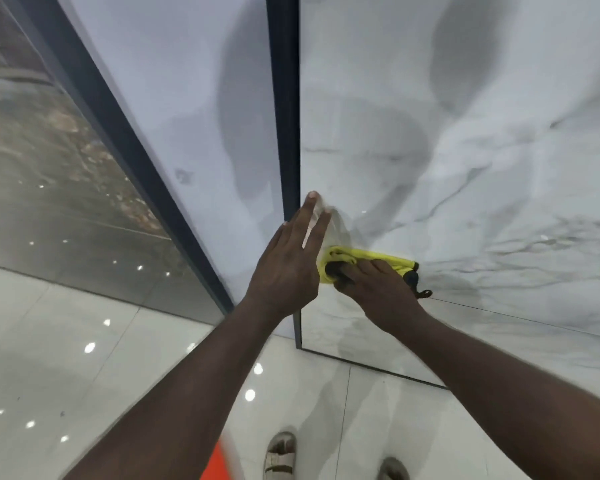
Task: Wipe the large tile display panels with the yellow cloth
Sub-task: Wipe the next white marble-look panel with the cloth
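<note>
While the left hand (288,268) sits flat, fingers straight, on the marble panel (482,150) by its dark frame (284,98), the right hand (378,289) curls over the bunched yellow cloth (368,259), pressing it low on that panel.

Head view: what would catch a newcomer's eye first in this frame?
The bright yellow cloth mid-frame, which the right hand holds against the white marble-look panel, low on its left side. Just left of it, the left hand lies flat with straight fingers by the dark frame strip between two panels. Sandalled feet stand on the glossy floor at the bottom edge.
</note>
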A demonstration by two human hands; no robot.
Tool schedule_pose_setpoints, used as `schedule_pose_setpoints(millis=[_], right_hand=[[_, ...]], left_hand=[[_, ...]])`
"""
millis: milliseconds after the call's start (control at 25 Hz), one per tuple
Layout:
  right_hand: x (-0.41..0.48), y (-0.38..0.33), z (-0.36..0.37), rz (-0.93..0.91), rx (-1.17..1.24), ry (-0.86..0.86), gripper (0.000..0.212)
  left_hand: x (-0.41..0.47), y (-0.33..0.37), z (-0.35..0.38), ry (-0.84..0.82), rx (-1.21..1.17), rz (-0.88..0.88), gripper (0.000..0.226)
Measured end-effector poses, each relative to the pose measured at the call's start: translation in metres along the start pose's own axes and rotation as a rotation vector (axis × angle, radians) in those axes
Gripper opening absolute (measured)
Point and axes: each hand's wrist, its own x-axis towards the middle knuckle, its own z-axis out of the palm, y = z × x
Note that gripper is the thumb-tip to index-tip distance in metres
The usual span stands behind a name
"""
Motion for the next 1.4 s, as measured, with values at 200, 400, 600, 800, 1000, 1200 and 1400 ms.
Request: schedule_pose_setpoints(millis=[200,400,600,800,1000,1200,1400], right_hand=[[-0.087,0.055,-0.001,0.018,0.021,0.035,0.028],[-0.173,0.108,-0.021,0.034,-0.040,0.024,0.038],[-0.206,0.160,-0.093,0.134,-0.026,0.145,0.051],[-0.194,0.209,-0.186,0.502,-0.038,0.585,0.046],[-0.209,0.195,-0.180,0.414,-0.332,0.487,0.057],[-0.187,0.167,-0.167,0.769,-0.093,0.728,0.052],[-0.178,0.143,-0.130,0.810,0.042,0.651,0.057]], left_hand=[[0.011,0.076,0.019,-0.051,0.024,0.024,0.103],[0.042,0.144,0.036,-0.014,0.053,0.073,0.102],[0.075,0.203,0.038,0.104,0.123,0.164,0.096],[0.125,0.241,0.009,0.335,0.205,0.217,0.092],[0.142,0.242,0.009,0.301,0.292,0.262,0.104],[0.143,0.227,0.013,0.265,0.354,0.281,0.110],[0.126,0.193,0.024,0.263,0.399,0.361,0.096]])
